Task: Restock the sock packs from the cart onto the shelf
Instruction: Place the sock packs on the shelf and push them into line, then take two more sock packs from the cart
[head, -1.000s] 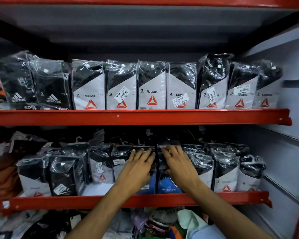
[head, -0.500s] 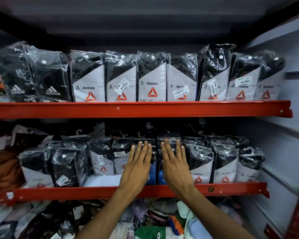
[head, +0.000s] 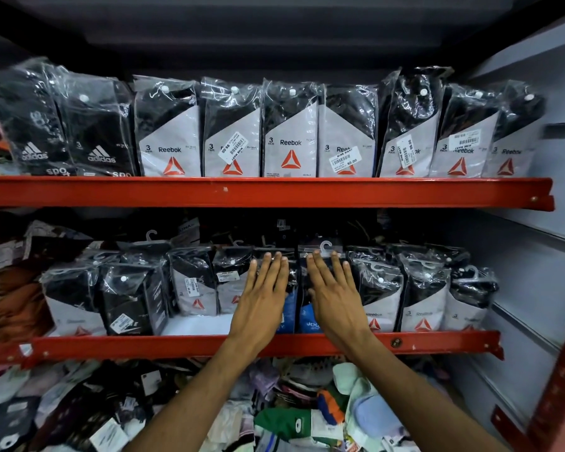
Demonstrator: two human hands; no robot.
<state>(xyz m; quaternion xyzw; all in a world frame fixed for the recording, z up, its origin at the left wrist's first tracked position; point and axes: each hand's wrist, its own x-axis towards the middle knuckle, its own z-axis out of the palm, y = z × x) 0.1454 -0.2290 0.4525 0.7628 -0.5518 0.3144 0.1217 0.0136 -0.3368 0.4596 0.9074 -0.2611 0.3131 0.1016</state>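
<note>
Two black sock packs with blue labels (head: 305,316) stand upright side by side in the middle of the lower red shelf (head: 177,345). My left hand (head: 263,295) lies flat against the front of the left pack, fingers straight and pointing up. My right hand (head: 335,295) lies flat against the right pack in the same way. Neither hand grips anything. Black-and-white Reebok packs (head: 421,301) stand on both sides of the pair. My hands hide most of the two packs' fronts.
The upper red shelf (head: 274,190) carries a full row of Reebok packs (head: 289,138) and two Adidas packs (head: 100,132) at the left. Below the lower shelf lies a jumble of loose socks (head: 291,415). A grey wall panel (head: 535,288) closes the right side.
My hands went from curled over the tops of the two middle packs to lying flat against their fronts. The view has tilted slightly downward.
</note>
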